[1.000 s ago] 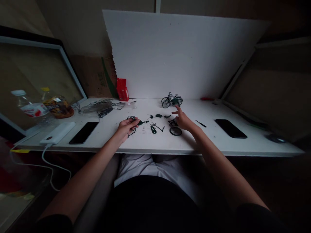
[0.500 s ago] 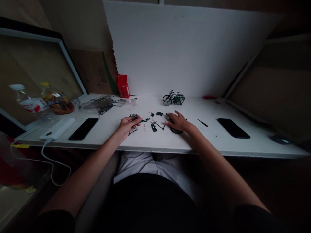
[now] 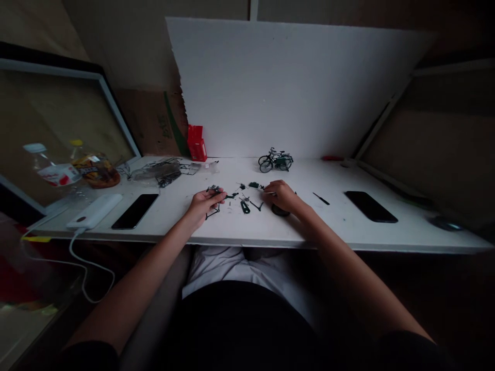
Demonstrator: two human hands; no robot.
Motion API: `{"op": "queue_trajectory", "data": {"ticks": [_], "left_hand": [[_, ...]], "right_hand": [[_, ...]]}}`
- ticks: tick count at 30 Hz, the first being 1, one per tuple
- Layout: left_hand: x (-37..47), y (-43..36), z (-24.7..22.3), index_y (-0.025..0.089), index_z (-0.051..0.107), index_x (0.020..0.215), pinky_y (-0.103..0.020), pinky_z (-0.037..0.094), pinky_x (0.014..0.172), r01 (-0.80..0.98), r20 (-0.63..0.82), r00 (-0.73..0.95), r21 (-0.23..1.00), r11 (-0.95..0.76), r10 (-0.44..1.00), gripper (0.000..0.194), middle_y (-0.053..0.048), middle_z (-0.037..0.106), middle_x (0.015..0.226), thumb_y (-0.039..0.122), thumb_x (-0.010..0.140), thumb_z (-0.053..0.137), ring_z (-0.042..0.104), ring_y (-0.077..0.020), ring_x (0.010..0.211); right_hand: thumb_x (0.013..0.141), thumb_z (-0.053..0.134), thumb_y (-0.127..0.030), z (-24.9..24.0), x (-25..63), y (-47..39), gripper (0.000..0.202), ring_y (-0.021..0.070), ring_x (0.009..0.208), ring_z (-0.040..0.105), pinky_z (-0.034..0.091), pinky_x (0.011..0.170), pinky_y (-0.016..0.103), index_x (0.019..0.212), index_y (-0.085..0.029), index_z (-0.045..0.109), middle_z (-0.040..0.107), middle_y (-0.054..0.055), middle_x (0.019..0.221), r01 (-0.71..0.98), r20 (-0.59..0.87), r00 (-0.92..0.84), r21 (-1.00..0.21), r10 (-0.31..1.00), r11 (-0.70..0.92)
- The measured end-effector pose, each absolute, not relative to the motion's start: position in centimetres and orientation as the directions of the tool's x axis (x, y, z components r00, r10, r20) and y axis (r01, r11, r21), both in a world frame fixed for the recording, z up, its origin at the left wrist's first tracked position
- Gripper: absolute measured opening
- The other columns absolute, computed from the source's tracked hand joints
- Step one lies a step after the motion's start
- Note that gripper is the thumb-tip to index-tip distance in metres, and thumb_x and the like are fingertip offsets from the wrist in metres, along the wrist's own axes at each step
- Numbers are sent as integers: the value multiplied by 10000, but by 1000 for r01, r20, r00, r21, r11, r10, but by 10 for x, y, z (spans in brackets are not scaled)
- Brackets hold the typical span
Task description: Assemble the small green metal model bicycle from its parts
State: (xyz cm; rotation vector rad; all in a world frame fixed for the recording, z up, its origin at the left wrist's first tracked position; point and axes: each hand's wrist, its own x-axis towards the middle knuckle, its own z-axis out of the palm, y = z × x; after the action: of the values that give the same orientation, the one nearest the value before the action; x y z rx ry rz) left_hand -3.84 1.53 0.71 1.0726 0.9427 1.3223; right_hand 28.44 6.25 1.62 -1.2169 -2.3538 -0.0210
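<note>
My left hand point(image 3: 203, 203) pinches a dark model bicycle frame point(image 3: 212, 210) between thumb and fingers, just above the table. My right hand point(image 3: 281, 193) is lowered to the table with its fingers drawn together beside a small dark part point(image 3: 262, 187); what lies at the fingertips is too small to make out. Under the right palm lies a dark round wheel point(image 3: 280, 211), partly hidden. Between the hands are scattered a green long part point(image 3: 245, 207), a dark V-shaped part point(image 3: 257, 206), a green block point(image 3: 254, 184) and other tiny pieces.
Assembled model bicycles point(image 3: 276, 161) stand at the back. A small screwdriver point(image 3: 321, 198) and a black phone point(image 3: 371, 206) lie to the right. On the left are another phone point(image 3: 135, 211), a white power bank point(image 3: 95, 212), bottles point(image 3: 95, 170), plastic-wrapped parts point(image 3: 162, 172) and a red box point(image 3: 197, 143).
My right hand's fingers were spread and have drawn together over the small parts. My left hand keeps its hold on the frame. The view has tilted up slightly.
</note>
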Motion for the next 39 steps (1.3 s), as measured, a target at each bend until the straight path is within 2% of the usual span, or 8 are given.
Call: {"op": "queue_trajectory", "data": {"ticks": [2, 5, 8, 14, 23, 30, 39], "left_hand": [[-35, 14, 9, 152, 800, 974, -205, 427, 623, -304, 79, 45, 951, -62, 996, 501, -65, 781, 962, 364, 577, 1020, 688, -118, 772], [-28, 10, 16, 141, 795, 955, -245, 490, 700, -358, 120, 49, 929, -95, 992, 497, -76, 793, 961, 353, 569, 1025, 721, -161, 817], [-21, 4, 23, 139, 795, 944, -289, 529, 808, -426, 183, 33, 892, -151, 983, 473, -80, 802, 986, 337, 579, 1022, 742, -186, 867], [-14, -5, 34, 151, 794, 979, -290, 516, 845, -479, 250, -17, 847, -228, 968, 456, -90, 803, 1065, 314, 611, 1008, 755, -197, 926], [-9, -10, 32, 144, 797, 964, -249, 483, 725, -460, 252, 0, 859, -223, 968, 432, -110, 799, 1039, 335, 632, 997, 732, -180, 873], [-1, -16, 32, 146, 790, 949, -251, 505, 695, -454, 278, -26, 853, -259, 960, 457, -33, 758, 880, 340, 599, 1009, 635, -108, 680], [4, -22, 38, 155, 807, 923, -302, 534, 876, -430, 328, -93, 839, -335, 940, 394, -59, 782, 969, 287, 605, 1000, 699, -182, 917]], "right_hand": [[961, 621, -227, 23, 282, 57, 237, 291, 1012, 740, 558, 968, 404, 1056, -168, 831, 807, 137, 1111, 728, 513, -423, -298, 747, 617], [955, 667, -316, 35, 270, 45, 215, 261, 893, 766, 605, 838, 378, 1030, -192, 826, 822, 107, 1038, 609, 588, -302, -486, 750, 626], [911, 757, -389, 48, 249, 28, 210, 248, 890, 777, 619, 815, 357, 987, -206, 827, 828, 86, 1010, 460, 634, -212, -606, 744, 649], [897, 803, -371, 66, 217, -1, 151, 241, 929, 781, 612, 849, 358, 960, -237, 832, 830, 57, 977, 332, 704, -191, -610, 684, 720], [914, 797, -380, 63, 205, -13, 152, 225, 864, 759, 605, 805, 360, 957, -234, 799, 807, 58, 940, 340, 742, -241, -539, 625, 771], [844, 870, -408, 53, 193, -14, 316, 200, 826, 701, 610, 789, 360, 1001, -227, 664, 699, 41, 902, 190, 753, -157, -612, 639, 768], [765, 932, -409, 50, 187, -14, 570, 176, 824, 696, 636, 820, 359, 1213, -273, 607, 642, 11, 942, -7, 675, -129, -733, 726, 680]]}}
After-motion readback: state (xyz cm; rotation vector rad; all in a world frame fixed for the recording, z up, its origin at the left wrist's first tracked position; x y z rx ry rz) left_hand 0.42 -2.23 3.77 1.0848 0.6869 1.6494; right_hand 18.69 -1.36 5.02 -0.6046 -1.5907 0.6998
